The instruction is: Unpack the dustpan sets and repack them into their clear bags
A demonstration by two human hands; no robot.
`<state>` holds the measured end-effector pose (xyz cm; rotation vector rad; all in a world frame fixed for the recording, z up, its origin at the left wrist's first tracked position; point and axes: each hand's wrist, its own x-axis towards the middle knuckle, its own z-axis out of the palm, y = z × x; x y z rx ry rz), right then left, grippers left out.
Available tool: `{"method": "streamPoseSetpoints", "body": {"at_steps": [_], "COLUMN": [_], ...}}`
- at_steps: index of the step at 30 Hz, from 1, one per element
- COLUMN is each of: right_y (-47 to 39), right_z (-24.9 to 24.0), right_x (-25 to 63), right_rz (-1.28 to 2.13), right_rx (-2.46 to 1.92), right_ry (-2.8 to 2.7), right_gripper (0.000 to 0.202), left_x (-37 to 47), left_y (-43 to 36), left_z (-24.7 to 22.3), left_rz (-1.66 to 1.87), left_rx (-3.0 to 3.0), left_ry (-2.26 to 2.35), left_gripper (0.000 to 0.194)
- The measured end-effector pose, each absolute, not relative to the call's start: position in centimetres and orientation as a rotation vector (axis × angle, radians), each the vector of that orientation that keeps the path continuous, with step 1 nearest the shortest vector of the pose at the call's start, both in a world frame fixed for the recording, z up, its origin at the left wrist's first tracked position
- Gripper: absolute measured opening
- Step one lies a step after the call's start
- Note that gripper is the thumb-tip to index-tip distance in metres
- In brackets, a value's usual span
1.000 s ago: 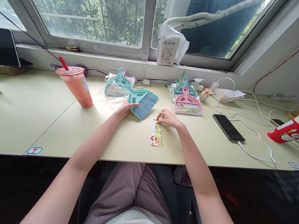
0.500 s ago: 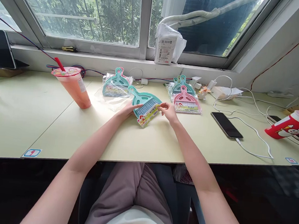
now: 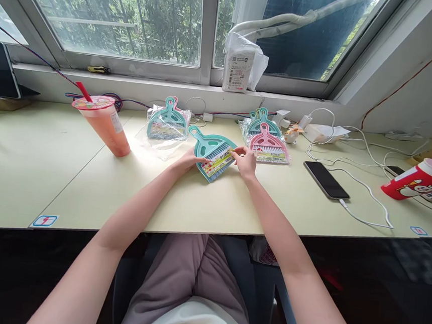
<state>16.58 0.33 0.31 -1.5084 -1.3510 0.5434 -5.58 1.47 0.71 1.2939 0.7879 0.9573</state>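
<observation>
A teal dustpan and brush set lies tilted between my hands, its handle toward the upper left. Across its bristles sits a yellow label card. My left hand grips the set's left side, fingers reaching over the card's left end. At the card's upper right end, my right hand pinches the card. Behind on the left is a wrapped teal set with clear plastic around it. To the right, a pink set lies in front of several wrapped teal ones.
A tall orange drink leans at the left. On the right are a charging phone, white cables and a red cup. A white packet stands on the window sill.
The label card has moved up from the dustpan's lower edge onto the bristles and turned slightly. My left fingers now reach over its end, and my right hand still pinches it.
</observation>
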Motion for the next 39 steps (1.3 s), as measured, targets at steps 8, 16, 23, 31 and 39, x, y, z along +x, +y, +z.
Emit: {"method": "streamPoseSetpoints", "body": {"at_steps": [8,16,23,31,39], "right_y": [-0.5,-0.4,-0.3,0.0,-0.3], "right_z": [0.5,-0.7,-0.3,0.0,0.6], "right_x": [15.5,13.3,14.2,15.5,15.3], "right_rz": [0.437,1.298,1.254,1.209,1.238], "right_rx": [-1.480,-1.153,-1.133,-1.120,-1.115], "right_ry": [-1.142,-1.026,-0.989,-0.898,-0.878], "right_gripper": [0.042,0.026,0.027,0.019,0.020], "left_x": [-5.5,-5.1,-5.3,-8.9,-8.7], "left_y": [1.8,1.8,1.7,2.7,2.9], "left_z": [0.5,0.3,0.7,1.2,0.5], "left_rz": [1.094,1.165,1.110,1.029,0.435], "left_rx": [1.308,1.348,1.444,2.225,2.660], "left_ry": [0.856,0.838,0.934,2.145,2.188], "left_gripper": [0.065,0.080,0.059,0.049,0.046]}}
